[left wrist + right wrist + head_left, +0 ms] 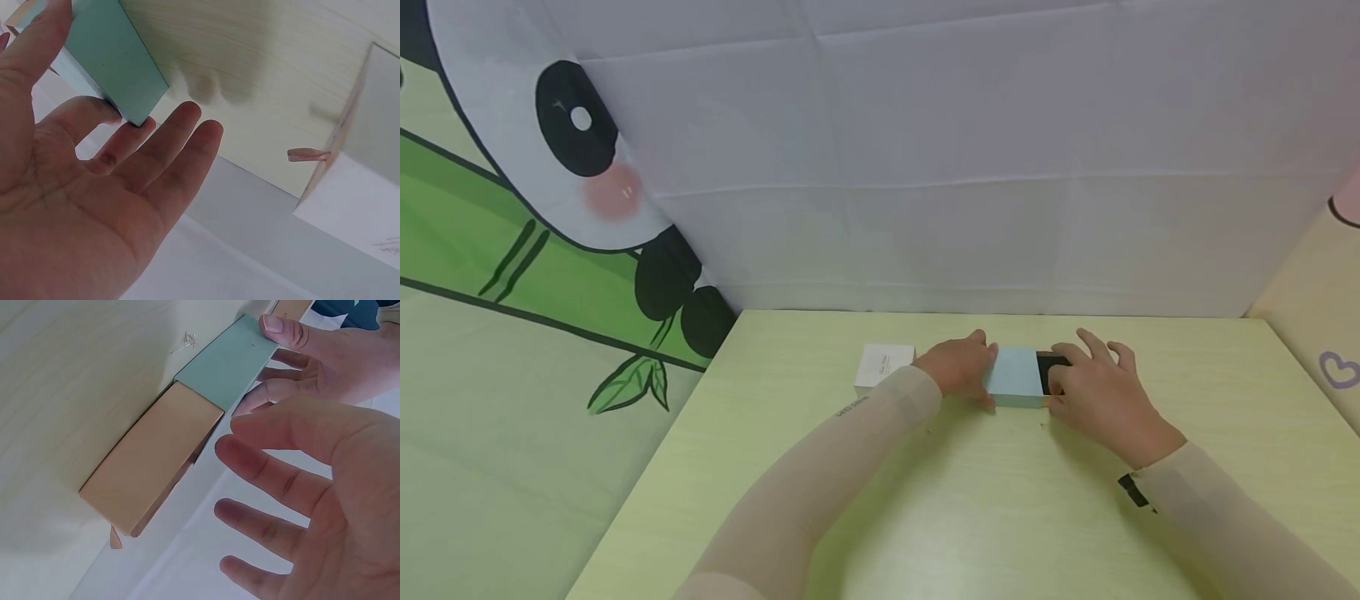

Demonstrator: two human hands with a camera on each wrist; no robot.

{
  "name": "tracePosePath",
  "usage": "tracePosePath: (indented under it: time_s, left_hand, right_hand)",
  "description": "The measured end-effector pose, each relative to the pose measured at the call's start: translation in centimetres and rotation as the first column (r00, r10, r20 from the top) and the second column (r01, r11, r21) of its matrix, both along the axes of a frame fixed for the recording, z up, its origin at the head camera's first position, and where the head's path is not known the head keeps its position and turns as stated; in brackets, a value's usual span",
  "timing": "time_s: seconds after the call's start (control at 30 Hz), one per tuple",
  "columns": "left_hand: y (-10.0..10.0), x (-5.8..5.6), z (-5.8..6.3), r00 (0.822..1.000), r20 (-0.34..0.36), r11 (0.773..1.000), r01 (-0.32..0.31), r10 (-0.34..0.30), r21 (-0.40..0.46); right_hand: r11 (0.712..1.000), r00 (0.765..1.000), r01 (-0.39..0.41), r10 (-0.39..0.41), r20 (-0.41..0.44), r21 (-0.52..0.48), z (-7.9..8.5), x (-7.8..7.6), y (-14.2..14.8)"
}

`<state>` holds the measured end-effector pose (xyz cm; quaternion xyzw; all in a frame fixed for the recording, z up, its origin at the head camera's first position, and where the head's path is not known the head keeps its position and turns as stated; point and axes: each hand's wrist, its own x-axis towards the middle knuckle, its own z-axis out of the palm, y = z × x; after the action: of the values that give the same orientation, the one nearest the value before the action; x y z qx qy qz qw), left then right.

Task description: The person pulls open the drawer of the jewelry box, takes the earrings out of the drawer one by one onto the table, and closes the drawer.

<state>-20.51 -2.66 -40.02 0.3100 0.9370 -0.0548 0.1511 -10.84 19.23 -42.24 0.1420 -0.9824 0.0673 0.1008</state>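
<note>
A pale blue box sleeve lies on the table, its tan drawer sticking out at the right end. In the head view the drawer's black inside shows. My left hand grips the sleeve's left end, thumb on the near side and fingers at the far side. My right hand is over the drawer; in the right wrist view its fingers are spread and loosely bent, apart from the drawer. A small ribbon tab hangs from the drawer's outer end.
To the left of my left hand stands a white box, with a tan ribbon tab on its side. The light wooden table meets a white cloth backdrop behind. Small scraps lie near the sleeve.
</note>
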Motion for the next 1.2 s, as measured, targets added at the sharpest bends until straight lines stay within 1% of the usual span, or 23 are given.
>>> tracePosePath:
  time_s: [0.2, 0.47, 0.7, 1.0, 1.2]
  left_hand:
    - [-0.07, 0.09, 0.11, 1.0, -0.003, 1.0, 0.001, -0.001, -0.002]
    - [-0.33, 0.45, 0.14, 1.0, -0.004, 1.0, 0.007, -0.007, -0.008]
    - [-0.61, 0.77, 0.02, 1.0, -0.004, 1.0, 0.02, -0.02, -0.015]
    - [-0.63, 0.93, 0.13, 0.999, -0.018, 0.999, 0.037, -0.037, -0.019]
    - [-0.55, 0.93, 0.23, 0.999, -0.022, 0.999, 0.031, -0.031, -0.024]
  right_hand:
    - [1.0, 1.0, 0.016, -0.016, 0.022, -0.008, 0.4, 0.01, 0.12]
    - [0.999, 0.997, 0.047, -0.046, 0.054, -0.019, 0.61, 0.4, -0.03]
    - [0.998, 0.997, 0.055, -0.053, 0.061, -0.034, 0.58, 0.83, -0.12]
    - [0.997, 0.996, 0.063, -0.06, 0.07, -0.044, 0.79, 0.88, 0.03]
    - [0.997, 0.995, 0.068, -0.064, 0.078, -0.04, 0.72, 0.85, 0.15]
